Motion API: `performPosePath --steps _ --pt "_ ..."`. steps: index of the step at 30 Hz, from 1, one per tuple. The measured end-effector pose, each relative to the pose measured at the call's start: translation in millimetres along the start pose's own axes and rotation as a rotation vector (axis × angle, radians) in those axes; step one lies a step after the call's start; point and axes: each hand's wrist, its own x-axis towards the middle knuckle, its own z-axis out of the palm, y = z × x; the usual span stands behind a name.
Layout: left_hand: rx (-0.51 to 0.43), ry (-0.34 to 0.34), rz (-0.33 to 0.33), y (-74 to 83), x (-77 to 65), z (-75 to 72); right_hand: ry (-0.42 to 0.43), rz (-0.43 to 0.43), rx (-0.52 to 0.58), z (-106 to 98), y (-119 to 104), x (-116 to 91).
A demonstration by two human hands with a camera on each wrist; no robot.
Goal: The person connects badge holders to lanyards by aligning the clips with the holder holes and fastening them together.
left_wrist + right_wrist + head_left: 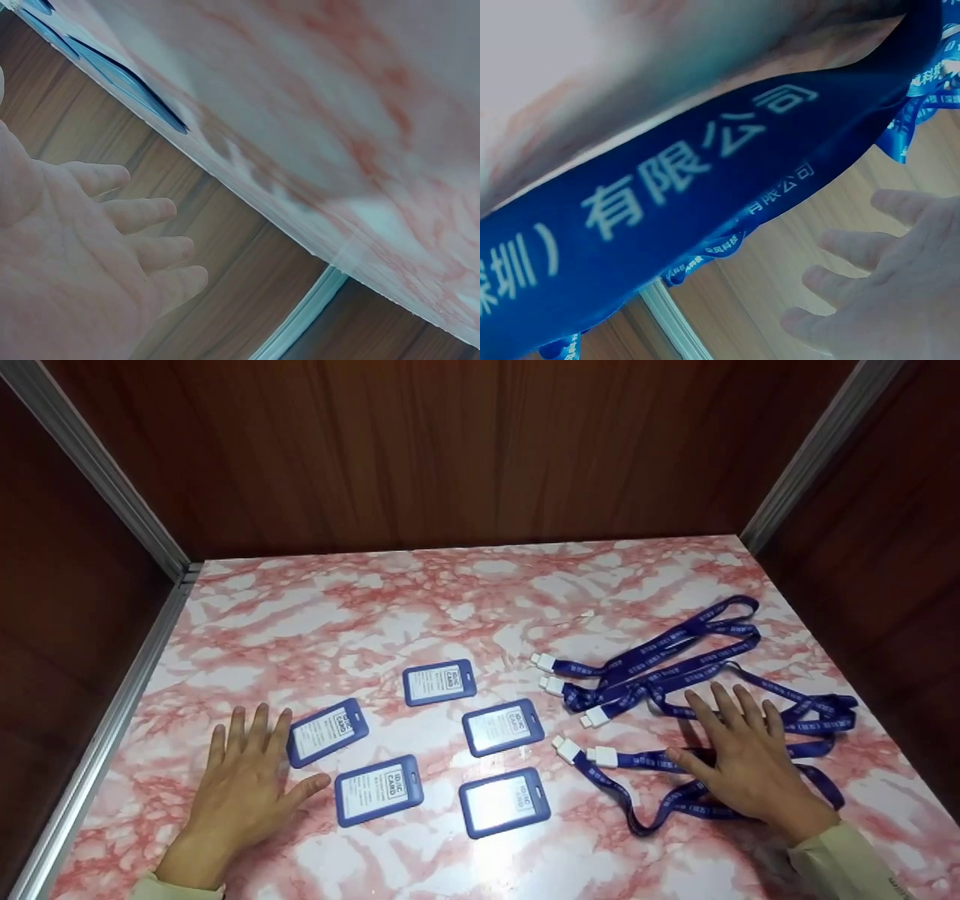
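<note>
Several blue-framed ID card holders (505, 802) lie face up across the left and middle of the table. My left hand (247, 787), palm down with fingers spread, is beside the leftmost card holder (328, 733); in the left wrist view the hand (82, 247) holds nothing. On the right lie several dark blue lanyards (675, 652) with white plastic clips (568, 748) pointing left. My right hand (750, 757) is spread over the lanyards, gripping none of them. A lanyard strap (660, 187) with white lettering fills much of the right wrist view, near the right hand (892, 277).
The table (337, 607) has a red and white marbled top. A brown wood-grain panel (465, 457) stands behind it, with dark panels at both sides and metal corner posts (97, 465). Light glares off the front middle card holder.
</note>
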Motion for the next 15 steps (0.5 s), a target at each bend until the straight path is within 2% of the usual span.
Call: performPosePath --steps 15 --pt "0.024 0.01 0.01 6.9 -0.1 1.0 0.048 -0.033 0.012 1 -12 -2"
